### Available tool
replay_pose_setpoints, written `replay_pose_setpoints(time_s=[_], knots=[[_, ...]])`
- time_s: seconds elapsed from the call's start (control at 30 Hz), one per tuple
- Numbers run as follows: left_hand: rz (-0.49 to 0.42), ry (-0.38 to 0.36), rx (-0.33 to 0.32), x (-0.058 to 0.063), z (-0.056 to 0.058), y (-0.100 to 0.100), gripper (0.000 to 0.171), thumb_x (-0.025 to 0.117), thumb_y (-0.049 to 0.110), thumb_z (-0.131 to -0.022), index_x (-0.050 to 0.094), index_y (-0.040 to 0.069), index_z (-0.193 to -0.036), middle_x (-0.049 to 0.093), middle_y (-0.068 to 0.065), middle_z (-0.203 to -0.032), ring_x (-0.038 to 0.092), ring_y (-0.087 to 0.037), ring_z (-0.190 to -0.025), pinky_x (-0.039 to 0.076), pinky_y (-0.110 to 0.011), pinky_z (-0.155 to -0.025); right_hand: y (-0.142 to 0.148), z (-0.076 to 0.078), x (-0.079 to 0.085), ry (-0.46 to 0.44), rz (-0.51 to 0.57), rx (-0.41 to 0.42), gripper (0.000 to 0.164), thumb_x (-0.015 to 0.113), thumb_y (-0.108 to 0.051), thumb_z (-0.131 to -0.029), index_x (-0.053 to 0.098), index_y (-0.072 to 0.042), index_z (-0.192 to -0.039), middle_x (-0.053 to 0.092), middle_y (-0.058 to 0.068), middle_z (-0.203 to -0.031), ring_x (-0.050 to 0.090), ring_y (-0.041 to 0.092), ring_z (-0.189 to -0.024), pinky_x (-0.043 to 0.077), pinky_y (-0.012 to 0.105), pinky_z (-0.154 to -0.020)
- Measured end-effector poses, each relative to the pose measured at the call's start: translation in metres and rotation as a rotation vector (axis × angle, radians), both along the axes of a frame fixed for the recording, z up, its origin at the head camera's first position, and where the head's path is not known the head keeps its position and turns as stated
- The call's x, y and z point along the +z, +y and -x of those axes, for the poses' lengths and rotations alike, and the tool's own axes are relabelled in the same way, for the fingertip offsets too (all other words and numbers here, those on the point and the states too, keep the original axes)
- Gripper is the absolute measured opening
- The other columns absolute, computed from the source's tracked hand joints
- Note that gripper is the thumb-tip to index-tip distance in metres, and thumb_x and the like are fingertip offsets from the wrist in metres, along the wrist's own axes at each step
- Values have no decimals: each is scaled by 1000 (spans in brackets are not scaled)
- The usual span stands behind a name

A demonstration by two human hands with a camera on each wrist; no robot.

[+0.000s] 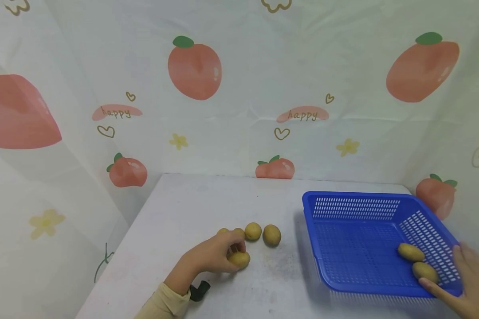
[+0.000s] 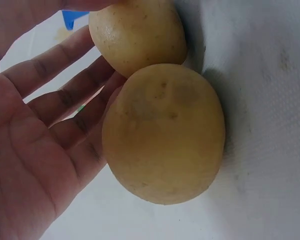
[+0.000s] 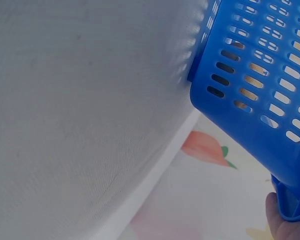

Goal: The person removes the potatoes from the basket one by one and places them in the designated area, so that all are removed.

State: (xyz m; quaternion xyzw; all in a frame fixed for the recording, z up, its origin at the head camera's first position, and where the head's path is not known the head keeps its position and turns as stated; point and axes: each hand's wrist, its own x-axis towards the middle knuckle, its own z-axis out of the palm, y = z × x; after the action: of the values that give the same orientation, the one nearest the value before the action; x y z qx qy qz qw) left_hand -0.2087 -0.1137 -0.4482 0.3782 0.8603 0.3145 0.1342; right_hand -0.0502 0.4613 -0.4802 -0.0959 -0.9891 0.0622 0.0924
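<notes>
Left grip (image 1: 217, 251) curved, right grip (image 1: 473, 281) thumb extended

Head view: bright, even, diffuse light; soft shadow left of the blue basket (image 1: 351, 248); right hand (image 1: 474, 283) slightly blurred. Left wrist: soft focus, sheen on upper potato (image 2: 140, 37). Right wrist: tabletop (image 3: 85, 105) dim, greyish.

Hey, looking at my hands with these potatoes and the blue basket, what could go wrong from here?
The potato at the left hand could slip and roll across the table. That hand might also knock the loose potatoes nearby. The basket's right side seems to reach the table's edge, and the two potatoes inside lie on that side, so it might tip if the right hand lets go.
</notes>
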Motion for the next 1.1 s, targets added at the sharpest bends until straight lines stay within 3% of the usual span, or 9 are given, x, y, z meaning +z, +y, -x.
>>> replay_pose_setpoints(time_s=[0.23, 0.53, 0.8, 1.1], knots=[[-48, 28, -52, 0, 7, 3, 31, 88, 4, -78, 65, 12, -96, 68, 1, -93, 64, -11, -88, 57, -26, -82, 3, 1, -2, 20, 17, 11, 133, 67, -67, -91, -5, 23, -156, -14, 47, -161, -14, 63, -152, -19, 66, -121], [-35, -57, 9, 0, 2, 3, 35, 91, 10, -77, 68, 13, -102, 69, 3, -101, 66, -11, -97, 57, -29, -90, 1, 1, 0, -1, 10, 10, 133, 66, -68, -92, -6, 24, -155, -15, 48, -160, -15, 64, -152, -14, 73, -119], [-18, -73, 58, 4, 2, 6, 34, 84, 19, -86, 71, 9, -115, 72, -5, -113, 65, -19, -106, 56, -39, -98, 5, 2, -4, 36, 16, 44, 131, 68, -66, -92, -3, 25, -155, -12, 49, -160, -15, 62, -153, -29, 51, -118], [-46, -23, 23, 20, 8, 21, 33, 83, 24, -92, 70, 7, -117, 72, -7, -117, 67, -23, -112, 57, -34, -98, 3, 3, -3, 29, 4, 26, 133, 67, -68, -91, -3, 26, -154, -12, 49, -160, -15, 62, -153, -28, 54, -119]])
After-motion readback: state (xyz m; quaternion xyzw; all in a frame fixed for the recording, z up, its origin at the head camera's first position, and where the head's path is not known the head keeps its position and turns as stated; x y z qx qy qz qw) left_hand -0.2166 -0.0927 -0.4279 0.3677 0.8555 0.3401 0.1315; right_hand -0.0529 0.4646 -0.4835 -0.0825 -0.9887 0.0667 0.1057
